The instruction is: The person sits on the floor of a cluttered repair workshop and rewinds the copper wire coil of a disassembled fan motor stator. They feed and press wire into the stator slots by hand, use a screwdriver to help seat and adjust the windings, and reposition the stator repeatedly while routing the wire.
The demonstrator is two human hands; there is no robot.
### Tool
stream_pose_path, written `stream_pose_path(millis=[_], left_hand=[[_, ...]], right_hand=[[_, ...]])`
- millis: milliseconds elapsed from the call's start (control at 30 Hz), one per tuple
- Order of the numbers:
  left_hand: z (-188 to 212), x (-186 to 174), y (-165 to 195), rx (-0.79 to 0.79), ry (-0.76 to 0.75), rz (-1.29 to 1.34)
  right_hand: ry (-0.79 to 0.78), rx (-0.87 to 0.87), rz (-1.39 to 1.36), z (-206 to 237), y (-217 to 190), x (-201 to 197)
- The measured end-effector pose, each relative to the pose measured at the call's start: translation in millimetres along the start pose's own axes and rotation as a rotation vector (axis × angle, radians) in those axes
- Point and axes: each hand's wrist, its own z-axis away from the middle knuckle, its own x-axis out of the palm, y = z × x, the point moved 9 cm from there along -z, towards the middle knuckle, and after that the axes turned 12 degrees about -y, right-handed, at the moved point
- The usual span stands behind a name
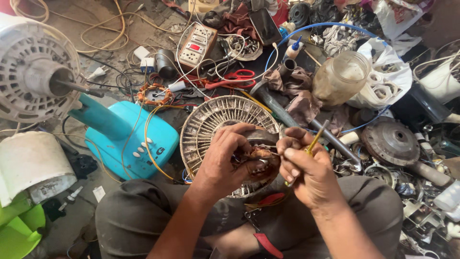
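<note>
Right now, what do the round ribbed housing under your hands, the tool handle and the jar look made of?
Ribbed housing: seemingly cast metal, dull grey, grimy between its fins. Tool handle in the right hand: translucent yellow, probably plastic. Jar: clear and cloudy, glass or plastic; cannot tell. The left hand rests on the housing.

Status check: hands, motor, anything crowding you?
Left hand grips the motor windings. Right hand holds a yellow screwdriver. Hammer lies close beside.

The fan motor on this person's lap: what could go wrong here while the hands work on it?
1. The yellow screwdriver in the right hand might slip and scratch the copper windings or jab the left hand that steadies the fan motor.
2. Loose wires nearby could snag.
</note>
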Motion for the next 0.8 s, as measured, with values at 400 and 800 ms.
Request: stream_pose_path(millis=[400, 800], left_hand=[[3.1, -2.3, -4.2, 0.028, 0.031, 0.036], [8.6, -0.2, 2.6, -0.015, 0.058, 0.009]], right_hand=[[-0.093, -0.015, -0.017, 1.6, -20.1, -13.8], [-0.169, -0.357, 1.401, -16.0, -49.0, 68.2]])
